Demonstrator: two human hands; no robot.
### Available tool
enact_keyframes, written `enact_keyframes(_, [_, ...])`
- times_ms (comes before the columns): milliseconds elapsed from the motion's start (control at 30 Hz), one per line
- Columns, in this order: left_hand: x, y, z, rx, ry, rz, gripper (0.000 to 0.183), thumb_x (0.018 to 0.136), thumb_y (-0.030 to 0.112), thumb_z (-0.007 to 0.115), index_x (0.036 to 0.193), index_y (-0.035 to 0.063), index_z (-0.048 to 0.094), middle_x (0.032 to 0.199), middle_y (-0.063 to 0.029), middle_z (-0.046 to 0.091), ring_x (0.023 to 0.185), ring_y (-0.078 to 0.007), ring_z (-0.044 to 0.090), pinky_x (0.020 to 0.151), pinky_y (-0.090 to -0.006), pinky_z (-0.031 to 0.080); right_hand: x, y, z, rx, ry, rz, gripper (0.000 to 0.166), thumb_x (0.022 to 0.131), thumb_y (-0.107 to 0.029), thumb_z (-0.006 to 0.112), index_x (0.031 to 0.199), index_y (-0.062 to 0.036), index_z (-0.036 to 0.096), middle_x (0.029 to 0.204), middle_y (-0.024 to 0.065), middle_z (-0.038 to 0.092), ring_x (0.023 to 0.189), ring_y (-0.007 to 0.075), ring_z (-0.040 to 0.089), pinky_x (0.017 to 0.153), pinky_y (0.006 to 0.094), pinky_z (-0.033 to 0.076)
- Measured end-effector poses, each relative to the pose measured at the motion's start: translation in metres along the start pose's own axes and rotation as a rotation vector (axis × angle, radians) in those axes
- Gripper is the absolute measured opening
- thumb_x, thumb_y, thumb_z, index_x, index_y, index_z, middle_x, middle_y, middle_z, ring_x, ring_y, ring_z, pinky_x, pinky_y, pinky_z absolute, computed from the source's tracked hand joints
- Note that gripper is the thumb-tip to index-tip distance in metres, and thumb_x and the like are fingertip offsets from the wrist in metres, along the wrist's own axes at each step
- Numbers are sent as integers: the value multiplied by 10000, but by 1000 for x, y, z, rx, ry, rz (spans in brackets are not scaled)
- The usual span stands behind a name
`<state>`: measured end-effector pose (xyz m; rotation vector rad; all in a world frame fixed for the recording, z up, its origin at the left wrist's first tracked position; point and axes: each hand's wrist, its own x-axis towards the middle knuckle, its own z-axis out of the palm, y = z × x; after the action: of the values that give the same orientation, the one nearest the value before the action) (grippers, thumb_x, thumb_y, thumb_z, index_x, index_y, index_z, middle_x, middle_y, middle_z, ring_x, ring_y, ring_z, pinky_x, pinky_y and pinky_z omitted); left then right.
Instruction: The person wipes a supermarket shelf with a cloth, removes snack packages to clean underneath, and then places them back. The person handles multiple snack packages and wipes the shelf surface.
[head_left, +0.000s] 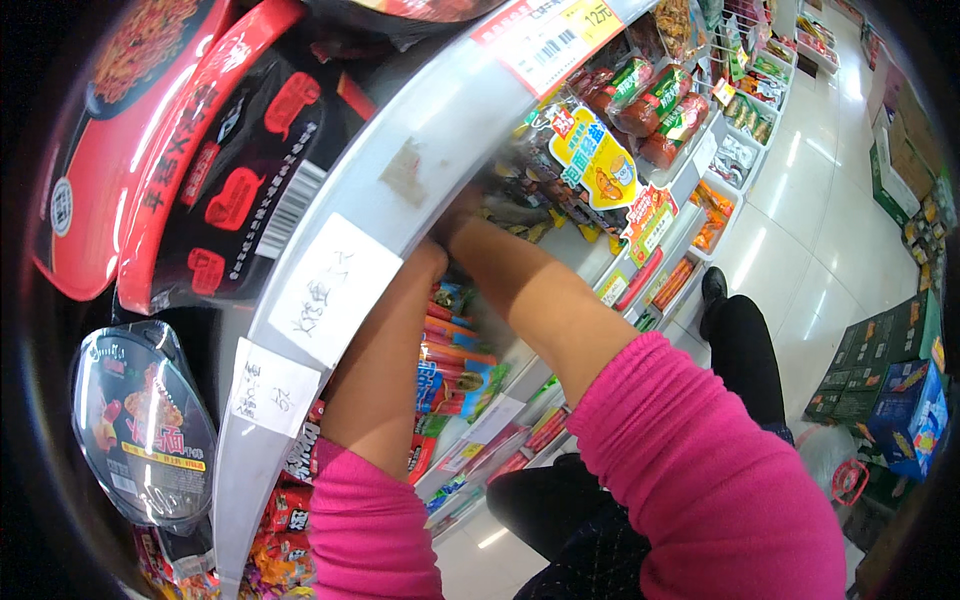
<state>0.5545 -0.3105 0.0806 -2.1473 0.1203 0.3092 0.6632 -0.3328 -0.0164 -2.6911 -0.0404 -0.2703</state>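
Note:
Both my arms, in pushed-up pink sleeves, reach in beneath a grey shelf edge (420, 161). My left hand is out of view behind that edge; only the left forearm (382, 375) and wrist show. My right hand (459, 214) is a dark blur in the shelf's shadow, and its fingers are hidden. Whether either hand holds something cannot be made out. Beside my right hand lie dark packaged snacks (525, 217) and a hanging yellow and blue promotional sign (596, 161). Blue and orange packs of sausages (454, 371) lie between my forearms on the lower shelf.
Red and black noodle packages (225, 180) and a dark oval tray pack (142, 427) stand on the upper shelf at left. Red wrapped sausages (664, 105) sit farther along. Stacked green cartons (862, 360) and a blue box (911, 416) stand across the tiled aisle (795, 247).

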Motion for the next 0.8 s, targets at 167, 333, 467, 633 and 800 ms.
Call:
enact_keyframes(167, [-18,-10,6,-3,-41,18,502,832,286,489,1280,65,536,1396,-164,424,1335,-307,328,1115,-529,57,-25,-8,-21,-21,-146,-75,479,892,-298,510,1278,-15,506,1340,189,460,1211,358,456,960,519,374])
enact_keyframes(333, [-36,-13,0,-118,-68,33,514,840,269,469,1299,40,506,1412,-177,394,1361,-292,282,1127,-501,55,-106,28,-103,-310,-339,-393,404,886,-273,498,1238,-85,561,1281,95,541,1194,311,466,895,478,410])
enact_keyframes(467, [-30,-10,6,-85,-53,-13,547,823,254,487,1318,22,477,1434,-195,351,1373,-306,251,1133,-473,68,-145,48,-126,-336,-336,-381,303,862,-211,510,1115,-112,644,1136,69,637,1095,276,533,816,393,446])
enact_keyframes(633, [-39,-9,-23,-27,-145,2,565,804,255,507,1316,16,479,1442,-199,337,1380,-323,223,1133,-451,90,-188,72,-170,-257,-576,-390,299,849,-238,528,1077,-96,659,1097,112,649,967,255,627,820,401,467])
enact_keyframes(800, [-47,-14,-7,-129,-107,19,585,804,269,500,1332,21,458,1435,-181,356,1382,-321,218,1135,-437,102,-211,105,-250,-246,-772,-541,354,844,-291,524,1088,-76,664,1137,145,630,1020,291,618,818,399,497])
